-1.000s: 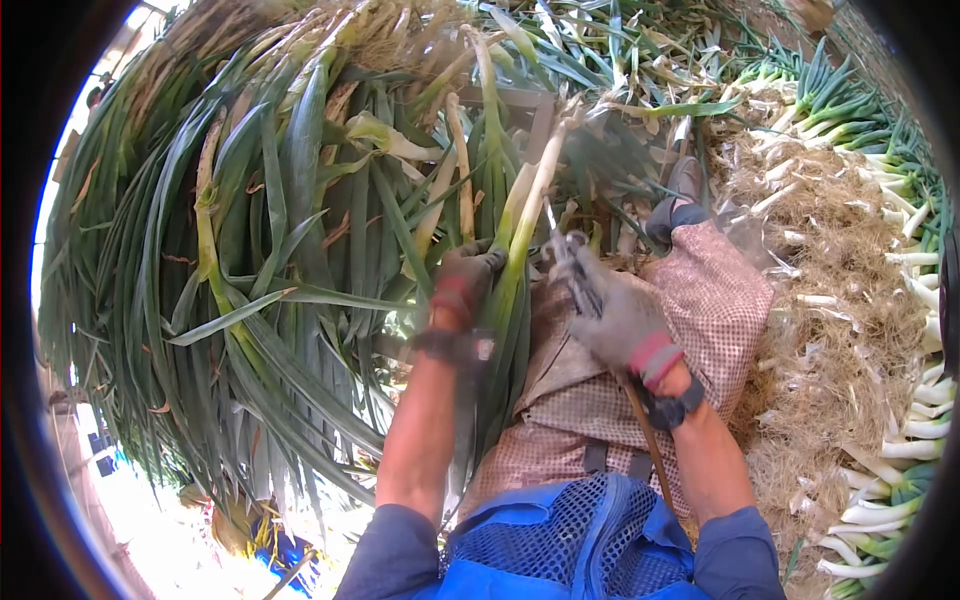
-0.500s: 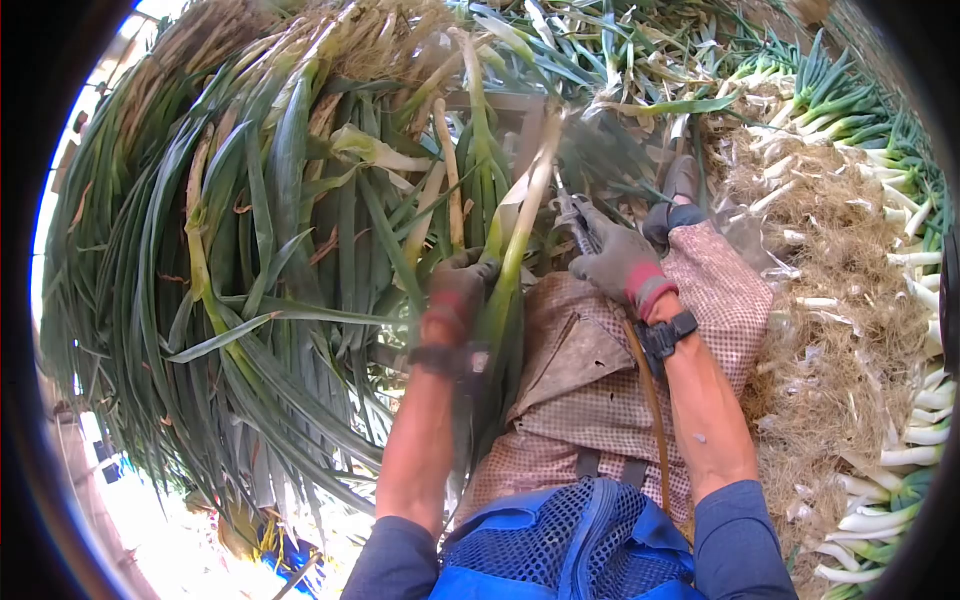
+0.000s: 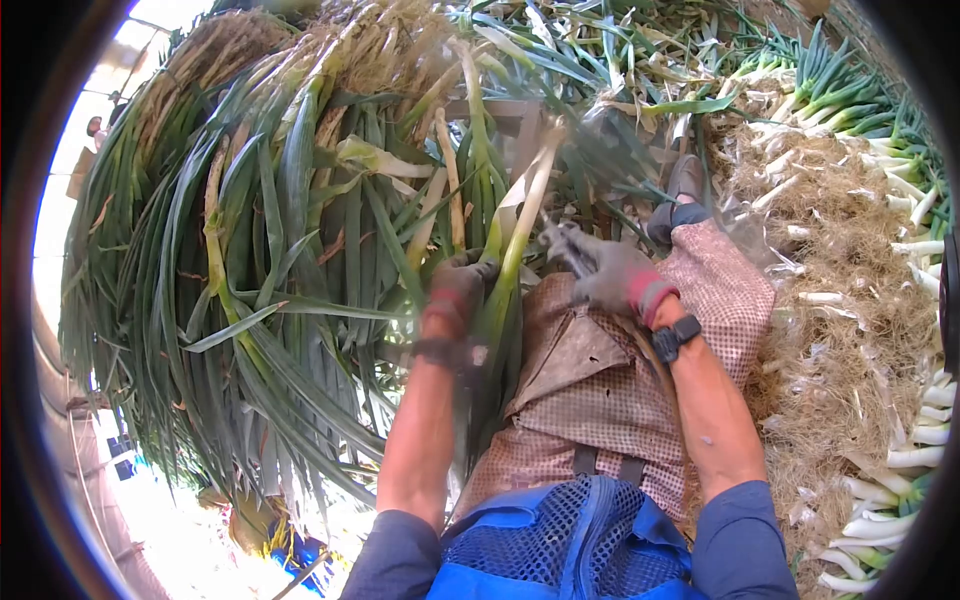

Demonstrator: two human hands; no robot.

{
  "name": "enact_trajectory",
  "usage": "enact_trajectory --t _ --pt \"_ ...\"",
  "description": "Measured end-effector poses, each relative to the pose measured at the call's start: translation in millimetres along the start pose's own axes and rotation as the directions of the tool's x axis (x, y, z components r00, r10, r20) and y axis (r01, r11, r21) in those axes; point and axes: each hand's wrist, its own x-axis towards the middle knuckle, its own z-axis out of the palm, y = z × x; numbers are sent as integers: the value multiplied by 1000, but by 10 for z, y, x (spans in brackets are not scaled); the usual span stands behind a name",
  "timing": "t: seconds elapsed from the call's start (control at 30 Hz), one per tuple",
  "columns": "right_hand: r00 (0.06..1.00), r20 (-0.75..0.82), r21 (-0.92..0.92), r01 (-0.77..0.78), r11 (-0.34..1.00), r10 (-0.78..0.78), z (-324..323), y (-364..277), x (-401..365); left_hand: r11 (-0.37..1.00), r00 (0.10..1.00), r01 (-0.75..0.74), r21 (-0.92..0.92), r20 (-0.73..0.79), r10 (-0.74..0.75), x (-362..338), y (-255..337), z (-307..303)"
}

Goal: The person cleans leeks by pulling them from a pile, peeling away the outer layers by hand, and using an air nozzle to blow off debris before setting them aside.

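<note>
My left hand (image 3: 460,285), in a grey and red glove, is closed around the green part of a long green onion (image 3: 524,215). Its white shank points up and away, and its root end is blurred. Beside it, a piece of loosened outer skin (image 3: 507,212) stands off the stalk. My right hand (image 3: 612,275), gloved too, grips what looks like an air blow gun (image 3: 565,248), its nozzle aimed toward the white shank and apart from it. The fingers and tool are partly smeared by motion.
A big heap of untrimmed green onions (image 3: 290,230) hangs at my left, roots upward. Cleaned onions (image 3: 900,455) lie in rows along the right, with dry root litter (image 3: 830,300) beside them. Leaf scraps (image 3: 600,60) cover the far ground. Checkered trousers (image 3: 600,400) cover my legs.
My right hand and the blow gun have shifted slightly, with the nozzle a little lower along the onion. My left hand keeps its hold. The view has turned slightly.
</note>
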Motion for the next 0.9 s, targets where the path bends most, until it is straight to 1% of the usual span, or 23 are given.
enact_trajectory --t 0.07,0.1,0.13,0.17,0.2,0.27,0.3,0.33,0.4,0.43,0.47,0.5,0.53,0.57,0.6,0.63,0.67,0.7,0.8,0.83,0.9 --pt "997 57 -3 47 999 -47 -66 78 -197 1000 999 -21 9 35 21 6 -2 -3" --pt "997 50 8 64 998 -64 -89 185 -281 999 998 -29 13 51 29 -8 -14 -11" --pt "996 41 15 81 997 -82 -135 241 -366 990 998 -40 133 43 35 -42 21 30" --pt "999 -29 -30 -26 999 25 -182 271 -462 967 998 -51 250 35 43 -71 51 93" --pt "995 -97 21 4 1000 -2 -189 329 -576 930 998 -59 363 27 53 -114 90 173" --pt "972 -232 114 79 990 -51 -183 411 -777 853 992 -127 506 78 101 -252 49 468" --pt "998 -50 179 52 983 -44 -296 272 -866 797 971 -211 565 212 107 -326 31 636" --pt "993 -54 141 114 983 -107 -229 244 -885 735 935 -299 609 342 96 -406 -17 818" --pt "970 -63 62 240 969 -236 -98 194 -877 583 874 -486 650 359 328 -473 -425 1182" --pt "984 -51 120 176 977 -171 -157 65 -884 624 900 -426 655 373 224 -551 -211 1159" --pt "991 -60 114 130 985 -123 -115 80 -834 660 917 -356 662 382 112 -724 187 1117" --pt "994 -75 106 90 990 -82 -71 127 -735 686 922 -287 668 388 8 -796 434 1046" --pt "995 -96 95 50 994 -40 -86 98 -661 754 916 -388 530 310 253 -672 280 912" --pt "998 -45 128 39 991 -34 -87 56 -670 750 914 -397 529 155 375 -507 137 743" --pt "1000 7 159 26 987 -27 -108 -33 -686 736 878 -415 535 22 479 -280 27 515" --pt "997 60 140 48 989 -57 -120 -151 -714 706 875 -292 645 -117 469 -311 171 331" --pt "990 112 122 71 990 -85 -109 -215 -729 701 864 -192 687 -221 453 -192 147 113" --pt "972 22 113 229 967 -233 40 -160 -684 738 860 -144 659 -286 423 -125 66 -54" --pt "982 157 17 101 995 -102 163 -430 -630 655 890 -10 756 -292 350 54 -178 -212" --pt "960 244 -99 168 981 -140 203 -472 -621 707 914 -2 707 -286 289 104 -203 -262" --pt "961 222 -136 198 971 -165 310 -564 -626 692 922 -8 722 -262 284 121 -178 -245"
